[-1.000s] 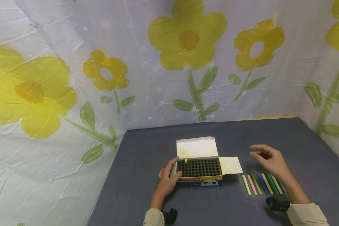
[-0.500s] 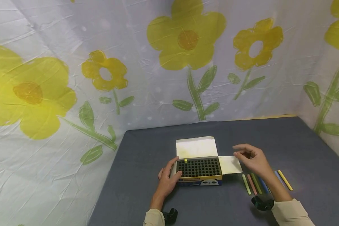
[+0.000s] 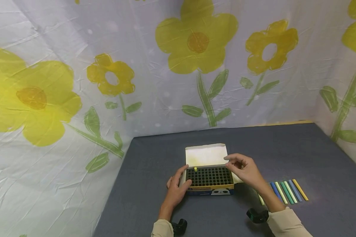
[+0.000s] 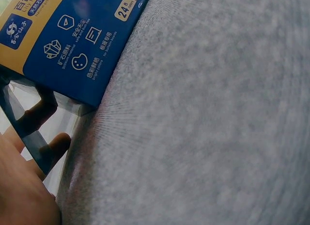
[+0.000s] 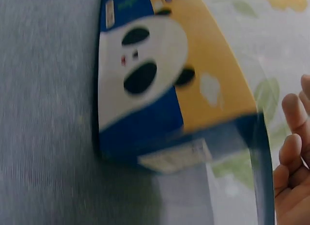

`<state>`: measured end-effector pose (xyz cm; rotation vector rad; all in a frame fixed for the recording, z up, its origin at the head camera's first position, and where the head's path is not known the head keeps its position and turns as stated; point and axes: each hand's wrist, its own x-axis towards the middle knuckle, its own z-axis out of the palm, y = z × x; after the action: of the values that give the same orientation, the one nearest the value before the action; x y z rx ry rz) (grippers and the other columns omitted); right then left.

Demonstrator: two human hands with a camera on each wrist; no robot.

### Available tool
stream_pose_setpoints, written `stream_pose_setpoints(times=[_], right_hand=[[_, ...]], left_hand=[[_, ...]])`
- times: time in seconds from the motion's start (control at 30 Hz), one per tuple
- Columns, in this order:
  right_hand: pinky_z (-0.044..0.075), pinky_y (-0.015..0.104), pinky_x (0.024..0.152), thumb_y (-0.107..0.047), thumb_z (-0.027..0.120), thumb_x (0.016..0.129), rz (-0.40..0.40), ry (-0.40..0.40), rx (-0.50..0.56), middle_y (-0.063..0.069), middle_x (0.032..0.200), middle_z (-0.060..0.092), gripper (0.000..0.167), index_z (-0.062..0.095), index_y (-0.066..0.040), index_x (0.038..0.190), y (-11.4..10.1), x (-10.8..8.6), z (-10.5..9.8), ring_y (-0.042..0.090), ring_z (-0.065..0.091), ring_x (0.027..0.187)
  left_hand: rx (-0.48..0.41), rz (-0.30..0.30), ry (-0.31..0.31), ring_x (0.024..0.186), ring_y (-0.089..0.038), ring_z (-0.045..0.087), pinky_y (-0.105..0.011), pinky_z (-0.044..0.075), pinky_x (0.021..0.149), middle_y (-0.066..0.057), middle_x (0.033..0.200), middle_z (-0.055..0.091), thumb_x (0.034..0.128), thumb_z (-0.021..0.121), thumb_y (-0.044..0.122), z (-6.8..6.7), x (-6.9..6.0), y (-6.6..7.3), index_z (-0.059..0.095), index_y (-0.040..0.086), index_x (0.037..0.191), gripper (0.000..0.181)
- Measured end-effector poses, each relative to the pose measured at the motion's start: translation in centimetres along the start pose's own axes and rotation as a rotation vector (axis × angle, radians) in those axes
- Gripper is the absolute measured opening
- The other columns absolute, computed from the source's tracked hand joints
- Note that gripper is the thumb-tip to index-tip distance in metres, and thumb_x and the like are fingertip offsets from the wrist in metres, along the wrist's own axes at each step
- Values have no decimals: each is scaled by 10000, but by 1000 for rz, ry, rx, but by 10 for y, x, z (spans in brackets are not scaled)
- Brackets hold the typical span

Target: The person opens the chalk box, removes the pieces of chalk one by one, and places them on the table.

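A chalk box (image 3: pixel 209 191) with a dark, holed insert stands on the table, its lid raised. One yellow chalk stick (image 3: pixel 195 169) pokes up near the insert's far left corner. My left hand (image 3: pixel 175 191) rests against the box's left end, thumb on the near edge and fingers reaching to the far side. Over the right end flap hovers my right hand (image 3: pixel 244 168), fingers loosely bent, thumb and forefinger apart, with nothing visible between them. In the right wrist view, several of its bent fingers (image 5: pixel 293 152) appear beside the panda-printed box (image 5: pixel 145 74).
A row of coloured chalk sticks (image 3: pixel 286 192) lies on the grey table to the right of the box; the right forearm hides some of them. The box's white lid (image 3: pixel 206 156) leans back behind it. A flower-printed curtain (image 3: pixel 154 98) hangs behind the table (image 3: pixel 154 148).
My right hand has travelled left, from above the chalk row to the right end of the box. The left hand and the box have kept their places.
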<state>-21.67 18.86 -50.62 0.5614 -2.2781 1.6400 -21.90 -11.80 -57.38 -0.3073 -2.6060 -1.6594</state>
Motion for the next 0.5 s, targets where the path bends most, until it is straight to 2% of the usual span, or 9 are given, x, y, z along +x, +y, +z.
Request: stream_pose_setpoints(times=[0.27, 0.5], right_hand=[[457, 261, 561, -69, 724, 929, -36, -94, -11, 96, 842, 713, 237, 703, -10, 1158, -10, 10, 29, 76, 537, 585], [482, 266, 589, -122, 740, 924, 34, -180, -111, 41, 825, 722, 243, 722, -21, 1145, -19, 19, 52, 49, 572, 618]], left_hand=[[-2, 5, -12, 1339, -368, 492, -624, 19, 1174, -18, 1571, 470, 979, 626, 322, -1, 0, -1, 441, 448, 1500, 567], [3, 7, -6, 1345, -379, 478, -640, 11, 1167, -20, 1564, 479, 979, 621, 335, 0, 0, 0, 447, 434, 1500, 558]])
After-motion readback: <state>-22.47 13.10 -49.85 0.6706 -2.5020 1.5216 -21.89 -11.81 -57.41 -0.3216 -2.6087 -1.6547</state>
